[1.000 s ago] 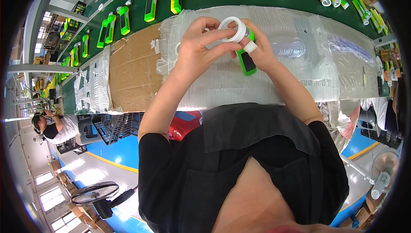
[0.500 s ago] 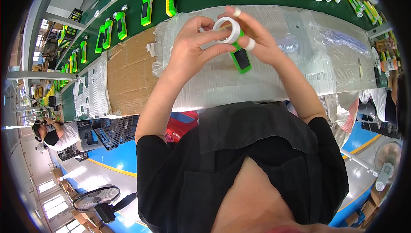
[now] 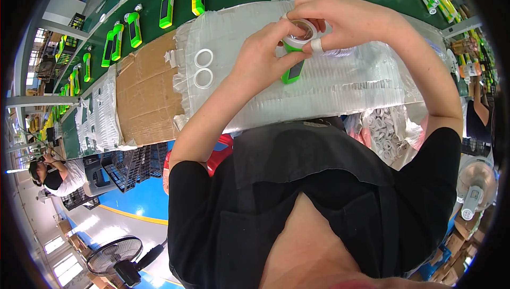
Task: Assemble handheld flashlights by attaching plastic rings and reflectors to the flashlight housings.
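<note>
A green flashlight (image 3: 292, 72) with a dark panel on its body stands under my fingers, head up and slightly tilted. At its head is a white ring (image 3: 289, 41) with a clear, shiny round inside it. My left hand (image 3: 261, 51) grips the head from the left, forefinger on the ring and thumb lower down. From the right and far side, my right hand (image 3: 345, 19) closes on the ring, its wrapped thumb at the near edge. Whether the ring is fully seated cannot be told. Two loose white rings (image 3: 203, 78) lie left of my left hand.
Clear round lenses (image 3: 340, 53) lie beside my right hand. Green flashlights (image 3: 167, 9) line the dark green bench behind the plastic-covered cardboard (image 3: 146, 87). A bag of white rings (image 3: 383, 135) hangs below the bench edge. A fan (image 3: 114, 254) stands at lower left.
My right hand has swung up and over to the ring's far side. The ring, held tilted before, now lies flatter at the flashlight's head. Two loose rings have come into view.
</note>
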The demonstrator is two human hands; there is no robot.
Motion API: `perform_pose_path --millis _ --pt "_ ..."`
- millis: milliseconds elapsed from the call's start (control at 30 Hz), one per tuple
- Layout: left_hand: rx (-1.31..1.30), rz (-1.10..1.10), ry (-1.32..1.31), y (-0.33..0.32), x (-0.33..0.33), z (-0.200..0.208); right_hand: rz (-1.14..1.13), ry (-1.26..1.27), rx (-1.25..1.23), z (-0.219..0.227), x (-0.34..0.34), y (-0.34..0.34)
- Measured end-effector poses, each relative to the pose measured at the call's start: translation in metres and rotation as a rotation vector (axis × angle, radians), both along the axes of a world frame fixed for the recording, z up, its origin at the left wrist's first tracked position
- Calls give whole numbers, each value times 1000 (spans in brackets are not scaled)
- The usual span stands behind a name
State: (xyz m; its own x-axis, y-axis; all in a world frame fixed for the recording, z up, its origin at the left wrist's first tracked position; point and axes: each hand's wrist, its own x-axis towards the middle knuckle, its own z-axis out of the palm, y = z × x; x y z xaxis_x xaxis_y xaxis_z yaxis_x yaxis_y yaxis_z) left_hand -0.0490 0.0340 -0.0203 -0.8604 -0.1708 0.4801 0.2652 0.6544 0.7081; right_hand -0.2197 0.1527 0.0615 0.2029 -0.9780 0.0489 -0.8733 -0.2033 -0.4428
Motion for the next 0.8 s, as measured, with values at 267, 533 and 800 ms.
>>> perform_pose_path --millis 267,533,800 --pt "-85 21 88 10 -7 -3 -81 -2 64 3 2 9" --pt "-139 91 195 9 -24 -12 -599 307 17 -8 21 12" --pt "-216 99 241 16 -24 -10 -484 301 -12 -11 14 23"
